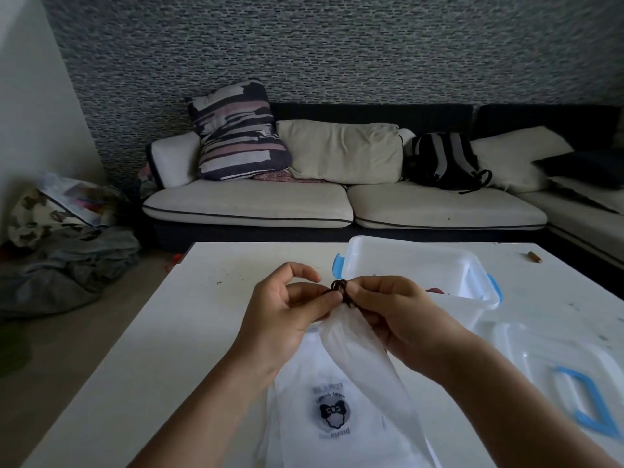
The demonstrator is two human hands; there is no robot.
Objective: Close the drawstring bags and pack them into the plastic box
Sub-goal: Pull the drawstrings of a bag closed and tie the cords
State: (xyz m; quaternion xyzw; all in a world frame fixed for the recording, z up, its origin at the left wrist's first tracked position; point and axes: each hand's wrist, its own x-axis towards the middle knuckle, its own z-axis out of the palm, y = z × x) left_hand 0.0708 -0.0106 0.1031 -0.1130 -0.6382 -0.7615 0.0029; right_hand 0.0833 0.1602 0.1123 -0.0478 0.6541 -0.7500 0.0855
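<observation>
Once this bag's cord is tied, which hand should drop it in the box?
Probably the right hand. It pinches the dark drawstring at the gathered neck of the held bag, and the open plastic box sits just beyond it on the right. The left hand would have to cross over.

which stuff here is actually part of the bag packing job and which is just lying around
Part of the job:
- frosted drawstring bag, its dark cord pinched by left hand and right hand
- printed bag lying flat beneath
- plastic box
- box lid

Just lying about:
- small brown stick on the table
- backpack on the sofa
- striped pillow
</observation>
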